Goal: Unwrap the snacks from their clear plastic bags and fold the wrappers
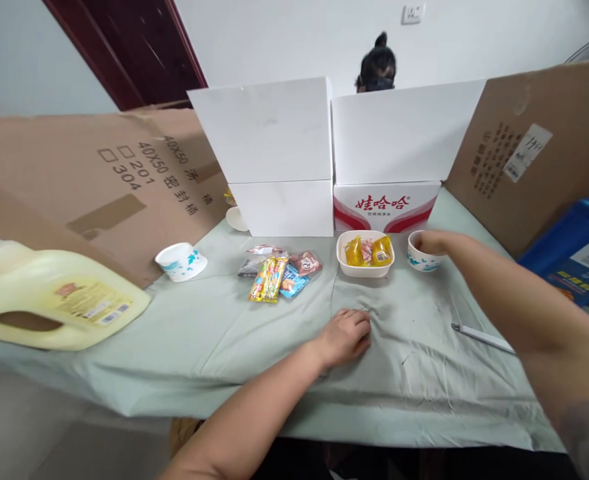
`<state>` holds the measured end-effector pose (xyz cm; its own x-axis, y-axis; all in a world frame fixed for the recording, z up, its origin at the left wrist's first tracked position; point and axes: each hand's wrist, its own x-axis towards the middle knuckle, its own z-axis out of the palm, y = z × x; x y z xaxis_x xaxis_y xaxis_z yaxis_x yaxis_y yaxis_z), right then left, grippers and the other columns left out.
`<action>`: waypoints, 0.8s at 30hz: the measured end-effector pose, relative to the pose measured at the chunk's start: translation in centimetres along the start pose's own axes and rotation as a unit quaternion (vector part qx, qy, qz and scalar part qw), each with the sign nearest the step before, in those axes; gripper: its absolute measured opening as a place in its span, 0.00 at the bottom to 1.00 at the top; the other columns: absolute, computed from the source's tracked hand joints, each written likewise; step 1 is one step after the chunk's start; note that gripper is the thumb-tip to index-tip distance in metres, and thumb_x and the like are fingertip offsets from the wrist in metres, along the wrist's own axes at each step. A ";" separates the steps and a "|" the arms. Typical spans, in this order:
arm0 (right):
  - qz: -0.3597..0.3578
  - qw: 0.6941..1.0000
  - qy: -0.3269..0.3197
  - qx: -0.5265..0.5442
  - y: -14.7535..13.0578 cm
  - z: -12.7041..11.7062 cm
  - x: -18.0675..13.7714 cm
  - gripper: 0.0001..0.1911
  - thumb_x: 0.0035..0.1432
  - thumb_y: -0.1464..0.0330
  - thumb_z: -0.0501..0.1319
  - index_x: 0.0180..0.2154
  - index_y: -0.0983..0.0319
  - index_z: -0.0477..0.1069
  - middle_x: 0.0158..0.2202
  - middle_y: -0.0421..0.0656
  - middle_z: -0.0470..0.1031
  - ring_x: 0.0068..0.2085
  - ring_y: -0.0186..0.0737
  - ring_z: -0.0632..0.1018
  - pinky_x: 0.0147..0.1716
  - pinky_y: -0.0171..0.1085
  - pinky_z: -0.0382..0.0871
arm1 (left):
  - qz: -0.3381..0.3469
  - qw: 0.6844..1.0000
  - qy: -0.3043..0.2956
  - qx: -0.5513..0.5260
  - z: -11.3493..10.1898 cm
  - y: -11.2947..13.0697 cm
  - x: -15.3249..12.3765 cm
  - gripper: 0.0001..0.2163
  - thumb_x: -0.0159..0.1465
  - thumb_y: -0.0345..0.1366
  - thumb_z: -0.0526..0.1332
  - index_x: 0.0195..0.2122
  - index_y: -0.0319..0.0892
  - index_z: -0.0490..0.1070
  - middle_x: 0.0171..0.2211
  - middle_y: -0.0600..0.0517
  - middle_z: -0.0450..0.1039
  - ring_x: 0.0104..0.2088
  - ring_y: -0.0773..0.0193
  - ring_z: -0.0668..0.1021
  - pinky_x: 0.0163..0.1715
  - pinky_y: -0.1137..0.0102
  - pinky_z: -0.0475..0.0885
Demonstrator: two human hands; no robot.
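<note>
My left hand (345,337) rests palm down on the green cloth, its fingers curled in and nothing visible in them. My right hand (431,243) reaches into a white paper cup with blue print (423,263) at the right; its fingers are hidden inside. Left of that cup stands a cream-coloured bowl (365,271) holding yellow packets (380,251) and a reddish one between them. A loose group of snack packets lies further left: a yellow striped packet (268,280), a blue packet (293,281), a reddish-brown packet (305,263) and a dark one behind.
White box panels (279,208) stand at the back, with brown cardboard (159,167) on both sides. A second paper cup (180,261) lies tilted at left, near a pale yellow jug (59,293). A blue container (574,253) and a grey pen-like stick (484,337) are at right. A person sits behind the boxes.
</note>
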<state>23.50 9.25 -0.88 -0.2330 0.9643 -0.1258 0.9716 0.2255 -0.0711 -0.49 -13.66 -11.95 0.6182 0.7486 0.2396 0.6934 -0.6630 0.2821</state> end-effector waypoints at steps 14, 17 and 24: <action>0.121 0.992 -0.027 -0.002 6.6 6.3 -16.6 0.17 0.55 0.57 0.63 0.45 0.56 0.72 0.45 0.50 0.79 0.47 0.54 0.77 0.35 0.44 0.66 | -0.634 0.741 0.182 0.126 -11.0 -10.3 -5.3 0.25 0.59 0.47 0.61 0.54 0.38 0.67 0.51 0.34 0.72 0.53 0.41 0.74 0.48 0.54 0.69; 0.105 0.993 -0.061 -0.012 7.0 7.9 -17.1 0.14 0.56 0.61 0.62 0.44 0.57 0.73 0.45 0.50 0.79 0.46 0.54 0.78 0.34 0.44 0.66 | -0.628 0.762 0.128 0.092 -11.4 -11.6 -6.0 0.19 0.55 0.46 0.65 0.43 0.40 0.73 0.41 0.40 0.78 0.43 0.46 0.79 0.39 0.62 0.73; 0.005 0.998 -0.061 -0.019 4.5 7.9 -17.8 0.10 0.62 0.67 0.53 0.38 0.59 0.73 0.41 0.47 0.79 0.43 0.47 0.78 0.36 0.39 0.65 | -0.512 0.836 0.148 0.130 -10.8 -8.2 -4.3 0.11 0.54 0.44 0.65 0.33 0.43 0.72 0.33 0.47 0.75 0.37 0.49 0.77 0.36 0.63 0.71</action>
<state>31.75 -8.00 -6.80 -0.2245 0.9427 -0.2469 0.9741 0.2236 -0.0319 -12.79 -11.38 -5.25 -0.4408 0.8687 0.2260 0.8838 0.3759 0.2786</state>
